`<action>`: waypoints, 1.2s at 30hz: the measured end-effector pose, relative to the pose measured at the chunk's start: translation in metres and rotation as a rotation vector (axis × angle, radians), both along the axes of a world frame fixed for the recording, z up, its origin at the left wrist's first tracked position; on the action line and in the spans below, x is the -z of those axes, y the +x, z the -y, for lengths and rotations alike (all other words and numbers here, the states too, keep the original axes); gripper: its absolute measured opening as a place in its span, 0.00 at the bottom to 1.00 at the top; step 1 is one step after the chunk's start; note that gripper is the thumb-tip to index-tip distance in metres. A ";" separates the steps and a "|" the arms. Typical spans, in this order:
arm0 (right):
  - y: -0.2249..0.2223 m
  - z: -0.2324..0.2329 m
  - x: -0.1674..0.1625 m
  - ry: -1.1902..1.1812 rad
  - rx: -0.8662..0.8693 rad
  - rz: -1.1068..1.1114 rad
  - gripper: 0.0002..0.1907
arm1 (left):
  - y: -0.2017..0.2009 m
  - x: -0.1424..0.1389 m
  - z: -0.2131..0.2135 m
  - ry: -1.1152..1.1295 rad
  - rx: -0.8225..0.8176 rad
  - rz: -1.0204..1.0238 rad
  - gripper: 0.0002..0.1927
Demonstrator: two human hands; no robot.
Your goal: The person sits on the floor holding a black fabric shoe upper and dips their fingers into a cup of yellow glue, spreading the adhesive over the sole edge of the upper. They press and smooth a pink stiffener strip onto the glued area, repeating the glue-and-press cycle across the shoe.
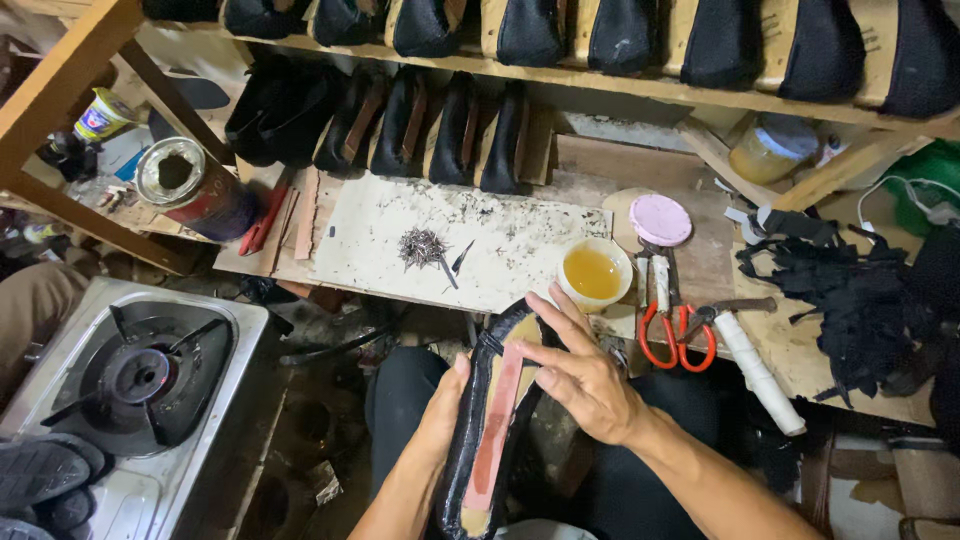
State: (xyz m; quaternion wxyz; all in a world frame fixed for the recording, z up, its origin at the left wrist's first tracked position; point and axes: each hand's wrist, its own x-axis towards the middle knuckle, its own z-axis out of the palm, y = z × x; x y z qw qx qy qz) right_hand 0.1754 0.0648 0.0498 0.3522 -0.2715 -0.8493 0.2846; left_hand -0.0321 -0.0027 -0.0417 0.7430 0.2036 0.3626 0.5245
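2 hands are at work on a black shoe upper mounted on its last (492, 420), which sits sole-up on the person's lap, just below the front edge of the wooden surface (700, 270). The left hand (440, 415) is wrapped around the left flank of the shoe, thumb up near the toe end, clamped on it to steady it. The right hand (578, 372) lies flat and open across the top right of the sole, fingers (550, 305) spread and pressing the black edge inward, so it is pressing, not gripping. A reddish strip (497, 425) runs down the middle of the tan insole.

By my reading, the step in hand is smoothing or pressing the upper's margin down onto the insole (a lasting or gluing stage). Any further move would call for firm, even pressure around the edge while the left hand keeps the last from rolling.

On the surface, near the right hand, stand a small cup of amber liquid (593, 273), a pink round lid (660, 219), red-handled pliers (672, 330) and a pile of small tacks (422, 247). 1 gas burner (140, 375) sits well apart at the left.
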 end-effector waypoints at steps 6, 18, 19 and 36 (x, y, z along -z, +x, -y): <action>-0.003 0.011 0.008 0.188 0.029 0.090 0.21 | 0.005 -0.005 -0.005 0.097 0.011 -0.088 0.35; 0.040 -0.090 0.015 0.196 0.486 0.553 0.31 | -0.013 0.040 0.015 -0.039 -0.198 0.218 0.27; 0.043 -0.093 0.017 0.175 0.449 0.612 0.33 | -0.012 0.043 0.016 -0.079 -0.222 0.268 0.28; -0.007 0.016 0.017 -0.269 0.119 -0.182 0.25 | 0.003 0.015 0.035 0.276 -0.062 0.052 0.50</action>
